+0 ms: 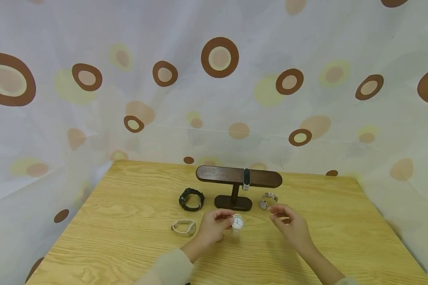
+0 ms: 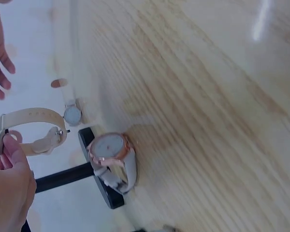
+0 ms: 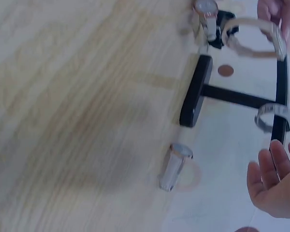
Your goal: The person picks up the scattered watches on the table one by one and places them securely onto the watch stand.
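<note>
My left hand [image 1: 213,226] pinches a wristwatch [image 1: 237,223] with a white face by its case, between thumb and fingers, above the table in front of the dark display stand [image 1: 219,174]. In the left wrist view its pale strap [image 2: 31,115] forms a loop that hangs free. My right hand [image 1: 293,229] holds nothing; its fingers are relaxed and slightly bent. It hovers close to a small wristwatch [image 1: 263,204] lying to the right of the stand. A fitness band [image 1: 246,179] with a dark screen is wrapped around the stand's crossbar.
Left of the stand lies a chunky black watch [image 1: 192,199]. Nearer the front is a beige-strapped watch [image 1: 183,227], its rose-gold case [image 2: 108,147] showing in the left wrist view. Everything stands on a wooden table [image 1: 128,237], with a patterned curtain [image 1: 185,99] behind.
</note>
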A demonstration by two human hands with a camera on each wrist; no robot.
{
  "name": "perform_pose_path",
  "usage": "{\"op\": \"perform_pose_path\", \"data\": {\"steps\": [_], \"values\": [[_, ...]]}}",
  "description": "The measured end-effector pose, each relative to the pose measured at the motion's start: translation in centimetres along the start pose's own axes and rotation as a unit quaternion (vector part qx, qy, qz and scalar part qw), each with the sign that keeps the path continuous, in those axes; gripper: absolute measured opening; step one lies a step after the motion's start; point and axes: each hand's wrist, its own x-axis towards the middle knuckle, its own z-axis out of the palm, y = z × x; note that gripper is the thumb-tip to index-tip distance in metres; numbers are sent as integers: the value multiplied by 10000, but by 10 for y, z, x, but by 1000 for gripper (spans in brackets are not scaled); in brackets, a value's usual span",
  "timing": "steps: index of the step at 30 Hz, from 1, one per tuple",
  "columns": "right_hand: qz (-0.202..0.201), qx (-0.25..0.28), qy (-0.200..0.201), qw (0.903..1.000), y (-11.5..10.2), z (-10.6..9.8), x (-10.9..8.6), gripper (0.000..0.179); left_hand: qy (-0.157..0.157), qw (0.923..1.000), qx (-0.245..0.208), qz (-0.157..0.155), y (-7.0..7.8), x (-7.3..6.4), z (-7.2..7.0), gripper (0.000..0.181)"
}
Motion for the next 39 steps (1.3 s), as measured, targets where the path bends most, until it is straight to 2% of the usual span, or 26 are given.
{"op": "perform_pose_path", "data": {"steps": [6,10,13,14,16,19,21,23,30,33,35,39], "values": [[-464,-523,816,9942,7,-13,13,25,200,9996,207,39,7,3,-18,23],[-785,-849,1050,9877,11,-16,21,35,298,9991,294,82,12,4,-31,24],[-1323,-1127,1038,9793,15,-17,30,45,438,9987,260,61,14,6,-40,24],[-1575,-1257,999,9744,17,-18,34,47,490,9985,245,48,15,7,-43,24],[-2178,-1666,873,9577,22,-19,42,45,583,9980,237,-6,17,8,-49,24],[-3046,-2278,726,9220,29,-20,52,50,671,9974,236,-120,19,10,-57,24],[-3429,-2564,665,9013,33,-21,59,63,755,9965,279,-206,20,11,-62,23],[-3599,-2666,645,8918,34,-20,64,67,866,9955,281,-280,20,13,-67,23],[-3714,-2746,598,8849,36,-19,78,68,1120,9928,294,-308,21,18,-83,24],[-3749,-2828,508,8814,36,-18,80,59,1307,9904,229,-377,23,20,-88,24],[-3705,-2809,443,8842,35,-17,81,56,1429,9887,160,-418,25,22,-91,24],[-3411,-2708,293,8997,33,-17,82,59,1515,9875,238,-375,31,26,-95,24]]}}
